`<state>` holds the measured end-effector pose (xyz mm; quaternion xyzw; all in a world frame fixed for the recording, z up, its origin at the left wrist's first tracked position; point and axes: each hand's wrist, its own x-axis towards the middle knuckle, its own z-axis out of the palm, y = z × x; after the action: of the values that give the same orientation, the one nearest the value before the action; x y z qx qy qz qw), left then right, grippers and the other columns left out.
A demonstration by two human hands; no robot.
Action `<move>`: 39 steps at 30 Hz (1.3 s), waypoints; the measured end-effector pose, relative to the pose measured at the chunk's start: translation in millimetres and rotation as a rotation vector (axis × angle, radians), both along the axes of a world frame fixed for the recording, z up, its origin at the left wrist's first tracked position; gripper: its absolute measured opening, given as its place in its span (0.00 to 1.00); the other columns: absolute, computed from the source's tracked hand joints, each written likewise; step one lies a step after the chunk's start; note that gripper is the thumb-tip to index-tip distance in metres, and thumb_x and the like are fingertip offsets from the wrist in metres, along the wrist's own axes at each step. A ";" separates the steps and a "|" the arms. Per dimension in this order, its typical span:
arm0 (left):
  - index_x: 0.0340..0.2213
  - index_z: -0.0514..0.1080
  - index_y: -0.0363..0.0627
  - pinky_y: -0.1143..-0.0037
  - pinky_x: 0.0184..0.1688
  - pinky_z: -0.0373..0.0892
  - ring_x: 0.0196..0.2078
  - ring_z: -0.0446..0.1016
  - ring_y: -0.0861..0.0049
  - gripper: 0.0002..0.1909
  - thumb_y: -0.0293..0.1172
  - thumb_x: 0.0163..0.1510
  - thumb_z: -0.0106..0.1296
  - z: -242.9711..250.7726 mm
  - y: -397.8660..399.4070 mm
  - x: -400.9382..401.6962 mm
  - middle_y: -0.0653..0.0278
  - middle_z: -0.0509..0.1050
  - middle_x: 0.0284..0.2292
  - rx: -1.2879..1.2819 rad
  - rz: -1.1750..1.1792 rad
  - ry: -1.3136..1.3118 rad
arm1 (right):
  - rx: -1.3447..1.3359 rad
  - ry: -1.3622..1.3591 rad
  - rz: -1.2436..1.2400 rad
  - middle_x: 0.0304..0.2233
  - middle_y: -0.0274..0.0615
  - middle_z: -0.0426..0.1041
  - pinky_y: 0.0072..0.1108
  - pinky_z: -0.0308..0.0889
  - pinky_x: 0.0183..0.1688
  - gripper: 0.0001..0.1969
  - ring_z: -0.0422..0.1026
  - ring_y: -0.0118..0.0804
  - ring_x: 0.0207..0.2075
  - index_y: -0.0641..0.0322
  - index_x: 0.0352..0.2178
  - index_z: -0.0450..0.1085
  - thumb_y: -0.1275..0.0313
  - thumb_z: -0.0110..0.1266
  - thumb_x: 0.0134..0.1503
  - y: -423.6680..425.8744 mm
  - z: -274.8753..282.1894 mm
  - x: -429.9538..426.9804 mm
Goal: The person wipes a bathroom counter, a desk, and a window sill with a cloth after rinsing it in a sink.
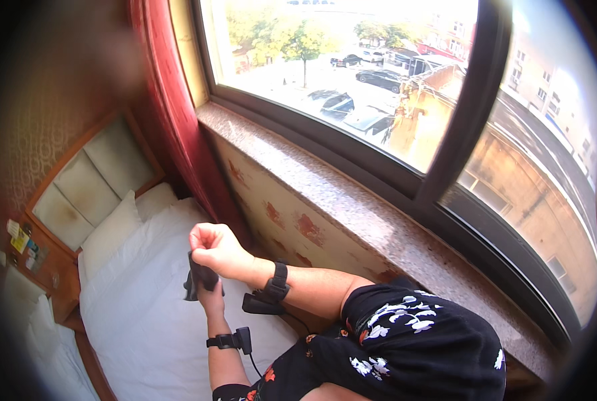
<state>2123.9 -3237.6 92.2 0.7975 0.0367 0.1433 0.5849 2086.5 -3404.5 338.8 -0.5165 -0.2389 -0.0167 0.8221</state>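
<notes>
A small piece of black cloth (203,275), its exact kind unclear, is held between my hands above the bed. My right hand (218,250) is closed with thumb and fingertips pinched together at the cloth's upper edge. Below it, my left hand (212,296) has its thumb against the cloth; its fingers are hidden behind or inside the fabric. Black straps with small devices circle both wrists, and cables run from them toward the black floral sleeves.
A bed with white bedding (143,311) and a padded headboard (83,185) lies beneath my hands. The granite windowsill (298,185) and dark window frame (328,135) run along the right, beside a red curtain (173,100). A wooden nightstand (53,270) holds small items.
</notes>
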 end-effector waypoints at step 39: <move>0.51 0.59 0.50 0.57 0.40 0.67 0.49 0.65 0.65 0.29 0.56 0.55 0.34 268.1 -143.7 -71.8 0.61 0.65 0.48 -0.943 -0.767 0.227 | -0.156 0.290 -0.132 0.24 0.43 0.70 0.27 0.64 0.29 0.14 0.69 0.34 0.27 0.68 0.26 0.71 0.65 0.54 0.46 -112.6 54.2 -11.8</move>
<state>2052.2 -3381.3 360.3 0.4197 -0.1315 -0.1946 0.8768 2074.7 -3517.1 393.0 -0.5904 -0.0841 0.0228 0.8024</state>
